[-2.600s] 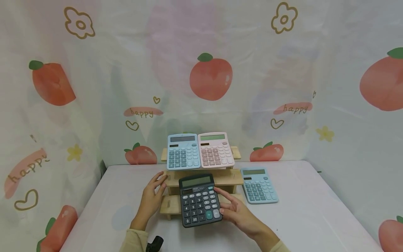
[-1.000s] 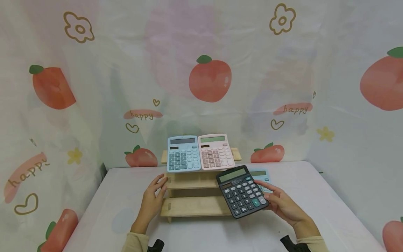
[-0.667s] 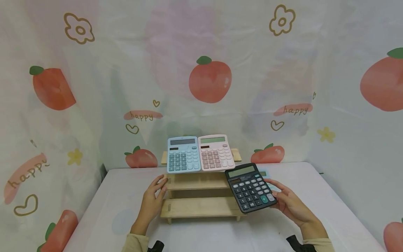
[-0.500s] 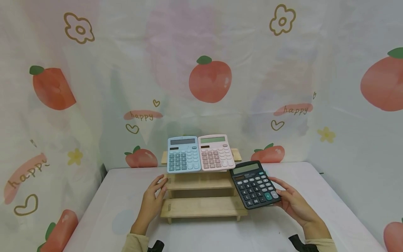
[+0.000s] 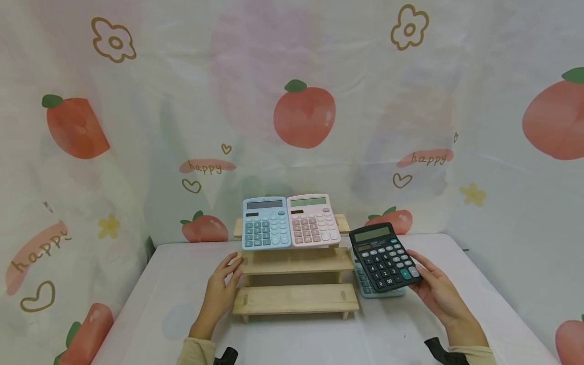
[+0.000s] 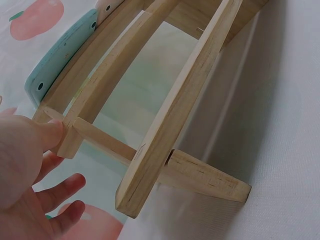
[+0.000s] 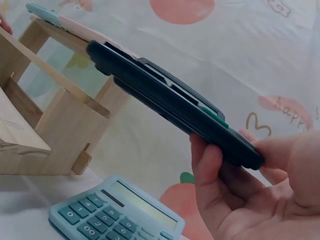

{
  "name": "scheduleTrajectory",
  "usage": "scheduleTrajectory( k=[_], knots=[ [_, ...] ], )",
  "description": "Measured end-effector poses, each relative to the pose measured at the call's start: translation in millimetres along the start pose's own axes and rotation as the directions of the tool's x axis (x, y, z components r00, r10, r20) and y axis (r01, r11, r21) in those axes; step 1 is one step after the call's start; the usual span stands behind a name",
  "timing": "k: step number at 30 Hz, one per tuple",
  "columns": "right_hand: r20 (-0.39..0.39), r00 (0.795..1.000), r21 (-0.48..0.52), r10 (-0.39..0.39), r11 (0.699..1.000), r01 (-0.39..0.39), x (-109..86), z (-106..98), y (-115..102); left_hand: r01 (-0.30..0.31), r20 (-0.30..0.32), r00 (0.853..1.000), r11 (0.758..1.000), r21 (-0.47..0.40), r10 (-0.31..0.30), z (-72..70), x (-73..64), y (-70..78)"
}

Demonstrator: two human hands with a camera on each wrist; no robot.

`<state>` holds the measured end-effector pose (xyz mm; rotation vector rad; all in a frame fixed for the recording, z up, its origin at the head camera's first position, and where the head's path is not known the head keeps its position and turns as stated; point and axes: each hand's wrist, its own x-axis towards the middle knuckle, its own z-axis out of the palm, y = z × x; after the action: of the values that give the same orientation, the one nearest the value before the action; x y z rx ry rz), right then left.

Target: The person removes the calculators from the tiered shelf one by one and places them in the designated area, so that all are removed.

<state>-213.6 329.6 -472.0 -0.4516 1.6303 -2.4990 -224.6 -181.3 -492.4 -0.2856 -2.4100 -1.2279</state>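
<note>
My right hand (image 5: 444,294) grips a black calculator (image 5: 383,258) by its lower right edge, thumb on one side and fingers underneath in the right wrist view. The calculator is tilted and held in the air to the right of a three-tier wooden shelf (image 5: 296,299). Below it a light blue calculator (image 7: 115,215) lies on the table, largely covered in the head view. At the shelf's left end my left hand (image 5: 219,294) pinches the middle plank between thumb and forefinger, its other fingers loose in the left wrist view.
Another light blue calculator (image 5: 266,224) and a pink calculator (image 5: 314,220) lean side by side on the top tier. The white-covered table (image 5: 292,344) runs back to a fruit-print cloth backdrop (image 5: 305,56).
My right hand has carried the black calculator from in front of the shelf to the right, over the blue calculator on the table. The left hand has stayed at the shelf's left end.
</note>
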Motion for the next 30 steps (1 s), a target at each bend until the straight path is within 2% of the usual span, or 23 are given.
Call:
scheduleTrajectory(
  k=[5,10,14,21,30],
  knots=[
    [-0.102,0.995,0.024,-0.015,1.000,0.017,-1.5,-4,1,-0.003,0.000,1.000,1.000,-0.010,0.003,-0.4,-0.4,0.3],
    [-0.222,0.975,0.040,-0.004,0.999,0.013,-5.0,-11,1,-0.003,-0.005,1.000,1.000,-0.010,0.003,-0.7,-0.8,-0.6],
    [-0.283,0.959,0.107,-0.008,0.993,0.040,-8.1,-20,1,-0.001,-0.003,1.000,1.000,-0.018,0.001,-0.7,-0.6,-0.7],
    [-0.318,0.948,0.177,-0.033,0.980,0.094,-15.7,-38,3,0.003,0.004,1.000,1.000,-0.026,-0.003,-0.7,0.4,-0.2],
    [-0.378,0.926,0.210,-0.018,0.972,0.104,-21.0,-59,7,0.002,0.007,1.000,0.999,-0.034,-0.002,-1.1,0.4,-0.5]
  ],
)
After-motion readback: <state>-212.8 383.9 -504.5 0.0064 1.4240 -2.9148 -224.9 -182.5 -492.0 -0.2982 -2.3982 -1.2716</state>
